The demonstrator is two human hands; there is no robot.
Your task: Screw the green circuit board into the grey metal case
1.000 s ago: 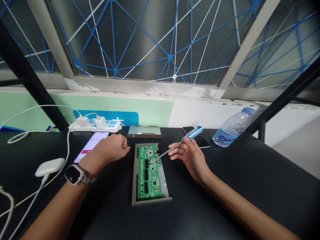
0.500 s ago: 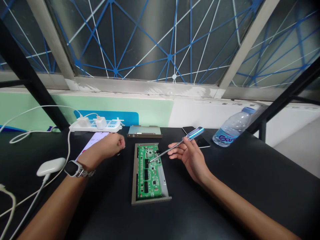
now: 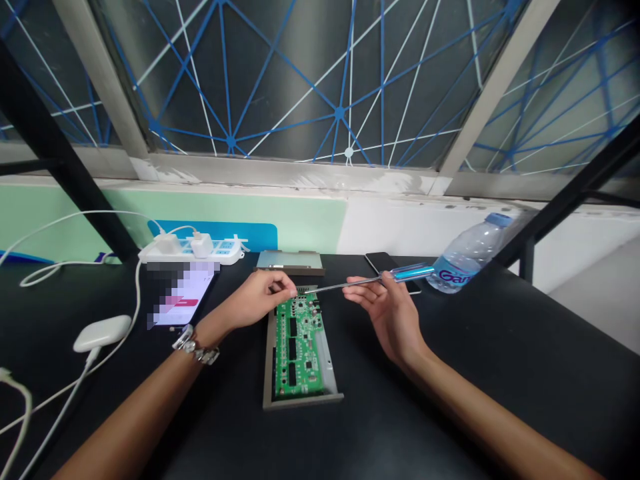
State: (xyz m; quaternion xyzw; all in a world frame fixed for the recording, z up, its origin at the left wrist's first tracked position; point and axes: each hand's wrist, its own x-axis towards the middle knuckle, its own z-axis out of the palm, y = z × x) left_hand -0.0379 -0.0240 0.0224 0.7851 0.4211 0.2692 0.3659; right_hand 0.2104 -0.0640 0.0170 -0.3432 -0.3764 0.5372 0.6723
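A green circuit board (image 3: 307,347) lies in a grey metal tray (image 3: 269,373) on the black table. My right hand (image 3: 393,310), right of the board, holds a screwdriver (image 3: 410,272) by its clear blue handle. The screwdriver's shaft points left, almost level, with its tip by the board's far left corner. Over that same corner is my left hand (image 3: 263,297), its thumb and forefinger pinched together close to the tip. Whatever sits between those fingertips is too small to make out.
Behind the board lies a metal cover plate (image 3: 290,261). A lit phone (image 3: 185,300) rests at left, near a white power strip (image 3: 220,250), cables and a white charger (image 3: 103,333). At right are a dark phone (image 3: 377,260) and a water bottle (image 3: 465,257).
My left hand has moved right, from over the lit phone to the board's far corner. The screwdriver has swung flatter, its tip shifting from mid-board to near my left fingertips.
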